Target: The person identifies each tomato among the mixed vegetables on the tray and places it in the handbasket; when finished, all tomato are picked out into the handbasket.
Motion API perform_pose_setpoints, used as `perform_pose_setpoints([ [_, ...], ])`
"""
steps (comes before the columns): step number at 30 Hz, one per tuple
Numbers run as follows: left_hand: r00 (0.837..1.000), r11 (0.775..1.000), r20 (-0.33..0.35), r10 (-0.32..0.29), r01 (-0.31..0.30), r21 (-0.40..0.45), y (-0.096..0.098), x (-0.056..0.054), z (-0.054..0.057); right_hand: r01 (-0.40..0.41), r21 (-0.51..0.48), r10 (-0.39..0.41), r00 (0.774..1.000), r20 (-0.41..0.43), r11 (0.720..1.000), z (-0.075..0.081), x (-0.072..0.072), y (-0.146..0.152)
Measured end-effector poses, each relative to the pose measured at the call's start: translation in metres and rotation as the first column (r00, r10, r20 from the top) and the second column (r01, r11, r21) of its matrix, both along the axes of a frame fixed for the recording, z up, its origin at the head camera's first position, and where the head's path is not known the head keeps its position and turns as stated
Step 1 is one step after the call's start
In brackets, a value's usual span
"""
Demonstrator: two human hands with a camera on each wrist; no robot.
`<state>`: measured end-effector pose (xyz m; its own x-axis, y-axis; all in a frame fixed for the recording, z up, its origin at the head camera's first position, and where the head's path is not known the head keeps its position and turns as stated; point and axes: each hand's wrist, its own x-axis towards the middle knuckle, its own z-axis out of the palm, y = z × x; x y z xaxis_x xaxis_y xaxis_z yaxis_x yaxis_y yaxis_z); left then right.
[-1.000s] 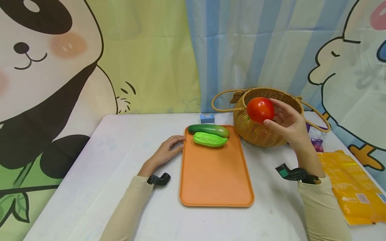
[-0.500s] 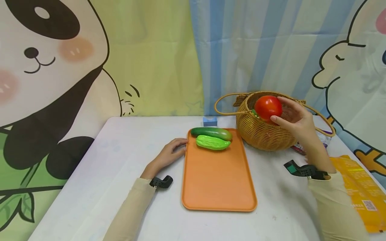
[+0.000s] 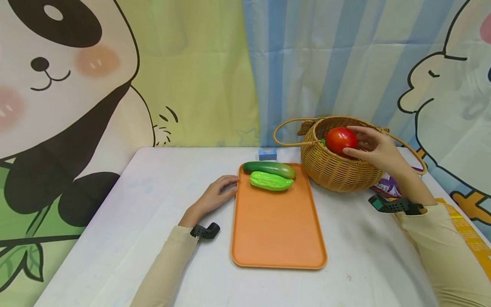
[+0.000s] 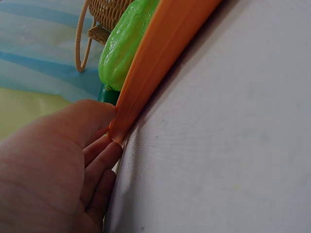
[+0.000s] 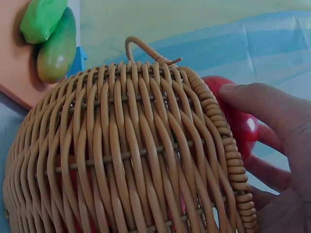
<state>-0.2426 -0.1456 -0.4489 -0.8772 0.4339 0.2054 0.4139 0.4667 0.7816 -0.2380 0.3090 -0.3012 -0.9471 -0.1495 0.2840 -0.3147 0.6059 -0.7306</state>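
A shiny red tomato (image 3: 341,140) sits at the mouth of the wicker basket (image 3: 337,175), partly below its rim. My right hand (image 3: 377,149) holds it from the right, thumb on the near side and fingers behind. In the right wrist view, the basket's weave hides part of the tomato (image 5: 238,121). My left hand (image 3: 215,194) lies at the left edge of the orange tray (image 3: 278,230), its fingertips touching the rim. On the tray's far end lie a dark green cucumber (image 3: 270,169) and, in front of it, a bright green bumpy vegetable (image 3: 271,181).
A small blue block (image 3: 267,154) is behind the tray. Right of the basket lie a purple packet (image 3: 387,186) and a yellow package (image 3: 469,234), partly covered by the right arm. The basket's handles stick out to both sides. A patterned curtain (image 3: 199,76) hangs behind the table.
My right hand has brought the tomato right and then down into the basket's mouth. The left hand stays at the tray's edge. The head view has shifted slightly.
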Motion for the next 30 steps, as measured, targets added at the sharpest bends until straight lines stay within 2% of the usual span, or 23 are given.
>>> perform_pose_setpoints([
  [7,1.0,1.0,-0.015,-0.003,0.003,0.002,0.0,0.0,0.001,-0.038,0.126,0.031,0.998,0.057,0.991,0.003,-0.004,0.003],
  [17,1.0,1.0,-0.005,0.004,-0.004,-0.002,0.0,0.0,0.001,-0.173,0.224,0.139,0.977,0.159,0.959,0.009,-0.012,0.01],
  [23,1.0,1.0,-0.01,-0.001,0.001,-0.006,0.001,0.0,0.001,-0.224,0.256,0.161,0.956,0.244,0.94,0.011,-0.014,0.013],
  [30,1.0,1.0,0.02,0.01,-0.01,-0.015,0.001,0.0,0.002,-0.341,0.257,0.251,0.912,0.325,0.904,0.014,-0.019,0.013],
])
